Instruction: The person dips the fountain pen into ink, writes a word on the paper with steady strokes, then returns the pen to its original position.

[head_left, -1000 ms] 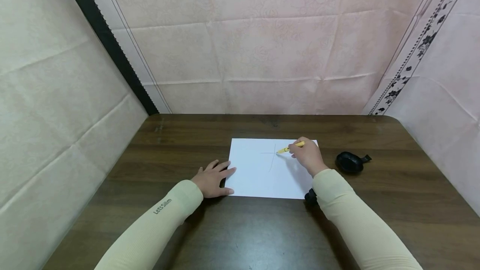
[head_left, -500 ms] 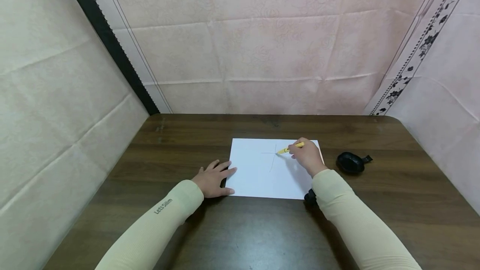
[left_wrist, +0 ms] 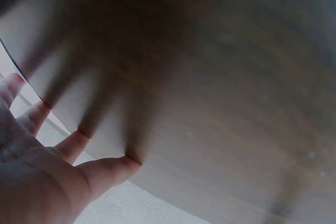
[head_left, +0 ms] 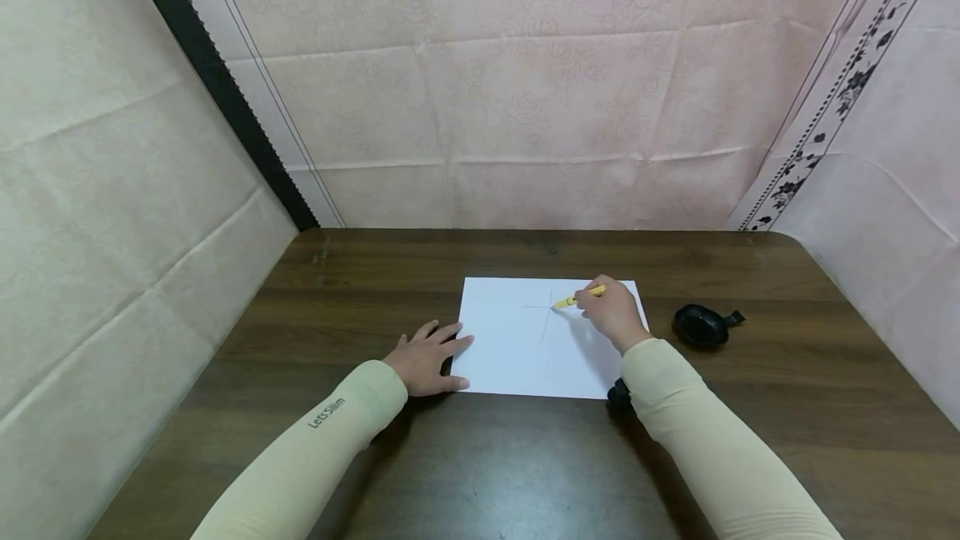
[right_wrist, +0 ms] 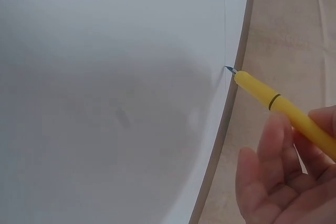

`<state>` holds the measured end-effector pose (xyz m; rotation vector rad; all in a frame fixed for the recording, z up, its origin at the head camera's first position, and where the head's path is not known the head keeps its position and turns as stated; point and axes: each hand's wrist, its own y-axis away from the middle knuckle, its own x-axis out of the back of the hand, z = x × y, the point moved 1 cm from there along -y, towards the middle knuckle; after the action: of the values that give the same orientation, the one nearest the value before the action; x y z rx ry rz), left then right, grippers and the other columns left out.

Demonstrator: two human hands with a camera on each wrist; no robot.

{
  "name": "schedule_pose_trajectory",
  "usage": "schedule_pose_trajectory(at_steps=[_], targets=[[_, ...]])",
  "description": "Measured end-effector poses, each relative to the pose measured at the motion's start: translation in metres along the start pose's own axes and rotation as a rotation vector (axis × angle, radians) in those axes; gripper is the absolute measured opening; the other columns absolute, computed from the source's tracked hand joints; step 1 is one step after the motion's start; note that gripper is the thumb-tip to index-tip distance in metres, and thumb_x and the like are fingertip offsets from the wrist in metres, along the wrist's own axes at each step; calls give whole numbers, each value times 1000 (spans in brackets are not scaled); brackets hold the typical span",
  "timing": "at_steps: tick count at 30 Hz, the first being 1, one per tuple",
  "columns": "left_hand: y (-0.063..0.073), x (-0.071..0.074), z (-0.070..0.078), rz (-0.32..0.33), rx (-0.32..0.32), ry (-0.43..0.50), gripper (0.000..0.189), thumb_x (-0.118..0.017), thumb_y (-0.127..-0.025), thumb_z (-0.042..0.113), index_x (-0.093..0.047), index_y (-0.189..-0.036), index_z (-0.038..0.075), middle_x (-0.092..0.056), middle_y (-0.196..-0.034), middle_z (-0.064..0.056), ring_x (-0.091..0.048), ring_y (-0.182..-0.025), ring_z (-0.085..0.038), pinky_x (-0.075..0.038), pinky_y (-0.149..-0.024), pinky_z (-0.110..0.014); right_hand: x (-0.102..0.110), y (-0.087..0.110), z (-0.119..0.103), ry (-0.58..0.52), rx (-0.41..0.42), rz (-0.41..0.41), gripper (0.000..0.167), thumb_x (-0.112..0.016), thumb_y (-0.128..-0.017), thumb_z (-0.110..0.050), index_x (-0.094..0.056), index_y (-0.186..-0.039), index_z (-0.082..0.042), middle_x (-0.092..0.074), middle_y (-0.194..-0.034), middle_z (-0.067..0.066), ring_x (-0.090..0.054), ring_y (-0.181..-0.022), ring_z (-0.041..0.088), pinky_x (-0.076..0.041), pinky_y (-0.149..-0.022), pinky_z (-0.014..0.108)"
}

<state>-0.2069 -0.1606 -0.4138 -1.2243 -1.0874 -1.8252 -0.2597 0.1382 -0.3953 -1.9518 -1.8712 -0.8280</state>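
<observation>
A sheet of white paper (head_left: 510,357) lies on the brown table, bearing thin crossing lines near its upper middle. My right hand (head_left: 615,313) grips a yellow fountain pen (head_left: 577,297); in the right wrist view the pen (right_wrist: 257,88) has a dark ring round its barrel, and its metal nib meets a thin line on the sheet. With fingers spread, my left hand (head_left: 426,359) rests at the paper's left edge, fingertips and thumb reaching onto it. In the left wrist view, the left hand (left_wrist: 47,171) shows its palm side and separate fingertips touching the surface.
A small black oval object (head_left: 701,325) with a short tab sits on the wooden table (head_left: 375,273), right of the paper. Something black (head_left: 619,395) shows beneath the right wrist. Pale patterned cloth (head_left: 540,123) hangs behind the table and along both sides.
The fountain pen and right hand have shifted very slightly left and the pen's tip stays near the line crossing. My left hand holds the same place.
</observation>
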Motion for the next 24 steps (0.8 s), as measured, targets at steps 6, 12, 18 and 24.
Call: schedule_pose_trajectory(at_steps=[6,12,18,24], targets=[[-1,-1,-1,2,-3,0,70,-62,-90,51,-36,-151,28,-24,-159,0,-16,-146,-37,-22,-105,-70,0,0,1,25,-15,3,24,-54,-97,-26,-58,-104,-4,-66,-106,17,-60,-95,29,-45,-74,35],[-1,-2,-2,2,-4,-1,71,-62,-90,51,-35,-151,28,-24,-159,0,-16,-146,-37,-22,-105,-70,1,1,1,35,-17,-5,25,-54,-97,-27,-58,-105,-3,-66,-108,17,-59,-96,30,-46,-77,36],[0,-2,-1,0,-3,0,71,-62,-89,52,-35,-151,28,-24,-159,0,-16,-145,-37,-22,-104,-70,3,3,0,39,-22,-5,25,-54,-97,-26,-58,-105,-3,-65,-107,17,-58,-94,29,-45,-74,35],[0,-1,-1,-4,-1,-1,71,-62,-90,51,-35,-151,28,-23,-159,0,-15,-146,-37,-22,-105,-70,5,6,-1,64,-16,4,24,-54,-97,-25,-58,-104,-2,-66,-104,17,-58,-92,28,-45,-71,33]])
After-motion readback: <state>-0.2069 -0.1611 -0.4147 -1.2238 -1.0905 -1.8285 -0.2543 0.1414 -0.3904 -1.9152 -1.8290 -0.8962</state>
